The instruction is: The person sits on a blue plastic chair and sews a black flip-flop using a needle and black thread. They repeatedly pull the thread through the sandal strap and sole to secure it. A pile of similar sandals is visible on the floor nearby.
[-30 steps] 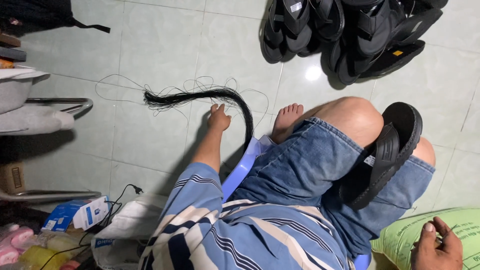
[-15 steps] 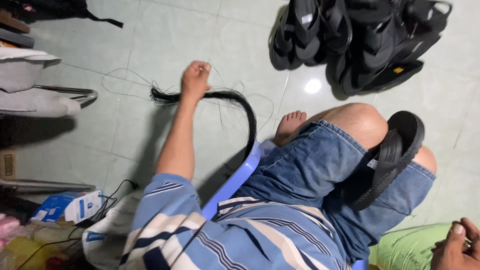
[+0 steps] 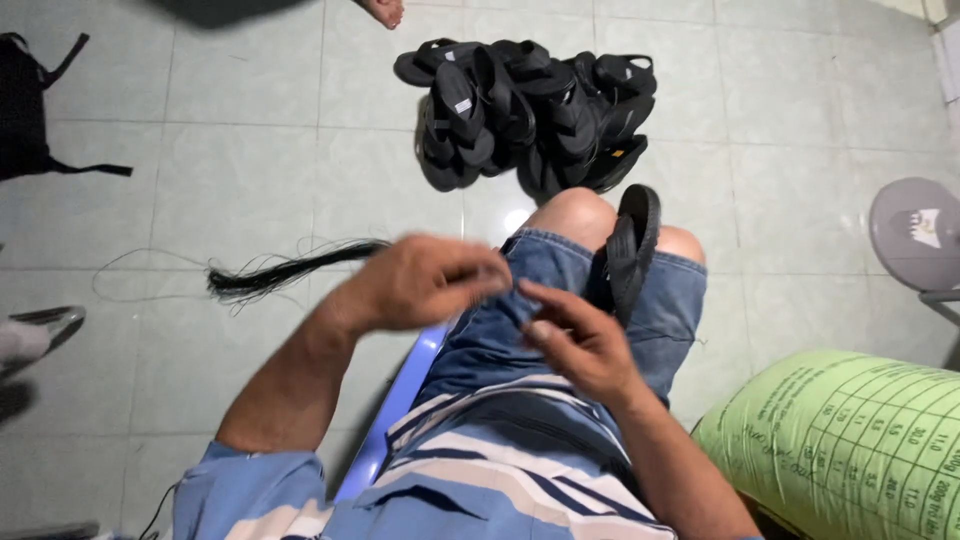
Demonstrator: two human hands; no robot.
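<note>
Head view: left hand (image 3: 425, 282) and right hand (image 3: 575, 340) together above lap, fingertips pinched, possibly on thin thread; cannot tell. Black sandal (image 3: 628, 250) on knee, just beyond right hand. Thread bundle (image 3: 285, 272) on floor, left of left hand. Sandal pile (image 3: 530, 110) farther ahead.

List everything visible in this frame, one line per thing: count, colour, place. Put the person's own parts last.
pile of sandals: count unclear, black, on the floor ahead of the knees
single sandal: one, black, resting on the lap between the knees
bundle of threads: one, black, on the floor at left, loose strands trailing
bag: one, black, far left on the floor
sack: one, green, printed, lower right
stool: one, grey, right edge
seat: one, blue, under the person
another person's foot: one, top edge
left hand: raised over the lap, fingers pinched together
right hand: over the lap, close to the left hand
</note>
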